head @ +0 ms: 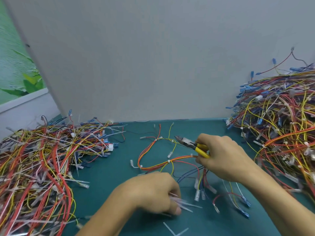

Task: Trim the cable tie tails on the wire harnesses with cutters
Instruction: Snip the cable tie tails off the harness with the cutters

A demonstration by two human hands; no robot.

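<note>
One wire harness (154, 165) of red, orange and yellow wires with white cable ties lies looped on the teal table between my hands. My right hand (221, 155) grips yellow-handled cutters (192, 145), whose jaws point left over the harness, and also pinches the harness's orange wires under the handles. My left hand (153, 191) is curled around a bunch of cut white cable tie tails (183, 204) that stick out to the right of my fingers. Blue and white terminals (200, 193) hang below my right hand.
A big heap of harnesses with long white tie tails (42, 164) fills the left side. Another heap of harnesses (281, 126) rises at the right. A grey wall stands behind the teal table (110, 184). Two cut tie tails (175, 231) lie near the front edge.
</note>
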